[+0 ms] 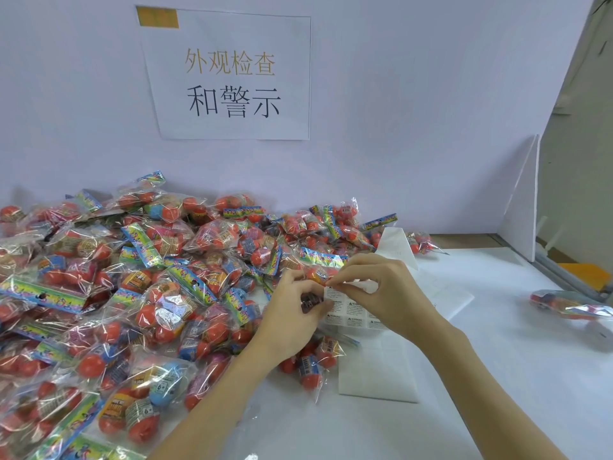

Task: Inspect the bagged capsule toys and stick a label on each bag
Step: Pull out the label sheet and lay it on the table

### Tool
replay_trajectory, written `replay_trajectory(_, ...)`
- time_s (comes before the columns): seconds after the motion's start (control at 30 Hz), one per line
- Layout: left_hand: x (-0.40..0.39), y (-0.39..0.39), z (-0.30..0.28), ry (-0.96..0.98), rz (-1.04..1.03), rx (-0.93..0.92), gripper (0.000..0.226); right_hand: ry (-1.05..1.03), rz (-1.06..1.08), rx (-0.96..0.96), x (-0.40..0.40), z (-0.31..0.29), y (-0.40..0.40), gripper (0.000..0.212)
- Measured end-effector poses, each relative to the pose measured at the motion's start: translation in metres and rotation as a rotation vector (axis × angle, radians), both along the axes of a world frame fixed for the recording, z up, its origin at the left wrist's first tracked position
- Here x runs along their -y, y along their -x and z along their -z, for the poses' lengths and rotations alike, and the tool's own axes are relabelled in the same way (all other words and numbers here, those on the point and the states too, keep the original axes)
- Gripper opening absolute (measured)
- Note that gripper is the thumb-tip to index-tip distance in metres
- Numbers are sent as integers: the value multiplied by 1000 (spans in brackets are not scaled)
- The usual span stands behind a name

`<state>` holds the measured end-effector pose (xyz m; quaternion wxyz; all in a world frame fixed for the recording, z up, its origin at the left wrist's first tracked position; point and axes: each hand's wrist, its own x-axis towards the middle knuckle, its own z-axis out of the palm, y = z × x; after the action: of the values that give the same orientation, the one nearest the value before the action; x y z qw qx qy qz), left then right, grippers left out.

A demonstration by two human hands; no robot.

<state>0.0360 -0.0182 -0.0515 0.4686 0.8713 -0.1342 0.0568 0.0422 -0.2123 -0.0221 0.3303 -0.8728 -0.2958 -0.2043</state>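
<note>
White tabletop (497,376) under me, heaped bagged capsule toys (132,277) from nine to twelve o'clock, my left hand (292,313) grips the label sheet (351,318) while my right hand (381,290) pinches a label's corner, which could tear or fold onto itself if peeled crookedly

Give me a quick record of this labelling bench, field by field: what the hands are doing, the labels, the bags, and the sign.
left hand: holds the warning label sheet at its left edge
right hand: pinches a label at the sheet's top
warning label sheet: white, several rows of labels, held above the table
pile of bagged capsule toys: fills the table's left side
lone bag: far right, apart from the pile
paper sign: on the wall, Chinese text
</note>
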Motion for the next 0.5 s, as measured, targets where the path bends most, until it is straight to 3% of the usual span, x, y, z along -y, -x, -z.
replay_trajectory(0.13,-1,-1,-2,35,4,-10,17,15,-9,-65,1,0,0,9)
replay_trajectory(0.37,-1,-3,-1,66,-4,-29,17,-1,-37,-98,-1,-2,0,9)
replay_trajectory(0.5,-2,-5,0,68,-35,-36,12,-191,-76,-258,2,-8,-1,11)
